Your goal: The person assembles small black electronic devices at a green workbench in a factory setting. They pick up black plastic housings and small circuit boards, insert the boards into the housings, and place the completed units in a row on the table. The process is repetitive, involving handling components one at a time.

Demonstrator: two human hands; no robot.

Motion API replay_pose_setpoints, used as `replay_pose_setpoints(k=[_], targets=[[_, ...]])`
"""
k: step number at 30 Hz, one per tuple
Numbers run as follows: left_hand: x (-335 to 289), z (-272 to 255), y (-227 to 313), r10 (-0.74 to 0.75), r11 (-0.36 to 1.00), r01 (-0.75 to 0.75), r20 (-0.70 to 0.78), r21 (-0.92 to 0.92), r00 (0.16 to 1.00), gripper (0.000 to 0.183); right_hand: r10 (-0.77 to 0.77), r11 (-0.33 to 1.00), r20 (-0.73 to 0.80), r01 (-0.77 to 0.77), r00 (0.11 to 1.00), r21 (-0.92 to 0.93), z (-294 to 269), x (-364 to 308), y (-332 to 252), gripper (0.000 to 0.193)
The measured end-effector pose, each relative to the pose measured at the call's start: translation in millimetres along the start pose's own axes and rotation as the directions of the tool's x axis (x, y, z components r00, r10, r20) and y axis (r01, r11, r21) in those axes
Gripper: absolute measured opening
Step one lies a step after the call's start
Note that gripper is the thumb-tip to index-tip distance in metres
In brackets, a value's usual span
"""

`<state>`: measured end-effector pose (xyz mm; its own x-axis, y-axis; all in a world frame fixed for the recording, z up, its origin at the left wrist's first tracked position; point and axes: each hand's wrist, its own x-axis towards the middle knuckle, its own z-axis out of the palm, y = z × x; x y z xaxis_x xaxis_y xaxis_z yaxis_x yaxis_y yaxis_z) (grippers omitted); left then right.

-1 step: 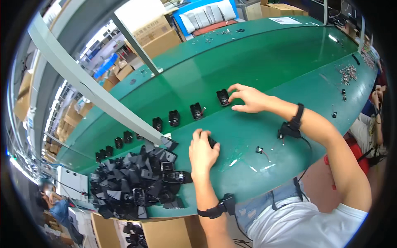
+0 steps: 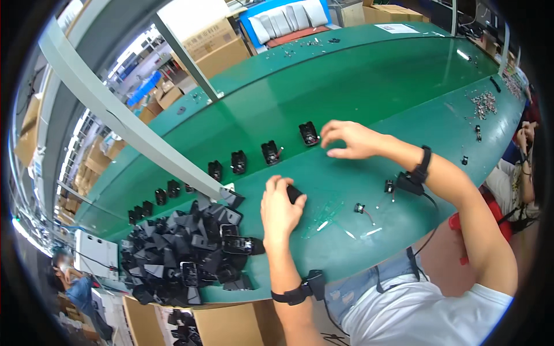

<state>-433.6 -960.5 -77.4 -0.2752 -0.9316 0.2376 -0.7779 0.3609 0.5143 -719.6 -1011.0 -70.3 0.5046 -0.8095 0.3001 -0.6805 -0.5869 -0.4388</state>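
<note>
My left hand rests low over the green table with its fingers curled round a small black plastic housing, mostly hidden by the hand. My right hand hovers farther off to the right, fingers bent and apart, with nothing in it. Just left of its fingertips stands an open black housing with small parts inside. Another black housing, with a short wire sticking out, is farther left in the same row. Near me lie a small wired black component and a second small component.
A heap of black plastic shells covers the table's left part, beside a slanting grey post. More housings stand in a row along the green belt. Clear plastic scraps lie before me. Small metal parts are piled far right.
My right hand has drawn slightly away from the nearest housing, widening the gap. The housings in the row appear a little farther left. My left hand keeps its hold on the black housing.
</note>
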Motion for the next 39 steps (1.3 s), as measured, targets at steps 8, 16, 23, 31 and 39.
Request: replay_pose_setpoints(k=[8,16,23,31,39], targets=[[9,3,15,0.009,0.485,-0.067,-0.071,-0.872,0.997,0.039,-0.166,0.985,0.349,0.173,0.922,0.014,8,-96,-70,0.031],[13,6,14,0.124,-0.09,0.18,0.168,-0.98,0.978,0.049,-0.147,0.976,0.22,0.105,0.964,0.192,24,-89,-62,0.017],[5,20,29,0.274,-0.15,0.248,0.201,-0.957,0.94,0.061,0.165,0.815,-0.087,-0.086,0.982,0.573,5,-79,-63,0.01],[-2,29,27,0.404,0.009,0.24,0.223,-0.971,0.887,0.077,-0.082,0.885,-0.432,0.265,0.898,0.382,-38,-60,-124,0.017],[-4,29,31,0.286,0.037,0.201,0.203,-0.979,0.937,0.084,-0.292,0.926,-0.469,0.368,0.834,0.079,-12,-54,-133,0.02]])
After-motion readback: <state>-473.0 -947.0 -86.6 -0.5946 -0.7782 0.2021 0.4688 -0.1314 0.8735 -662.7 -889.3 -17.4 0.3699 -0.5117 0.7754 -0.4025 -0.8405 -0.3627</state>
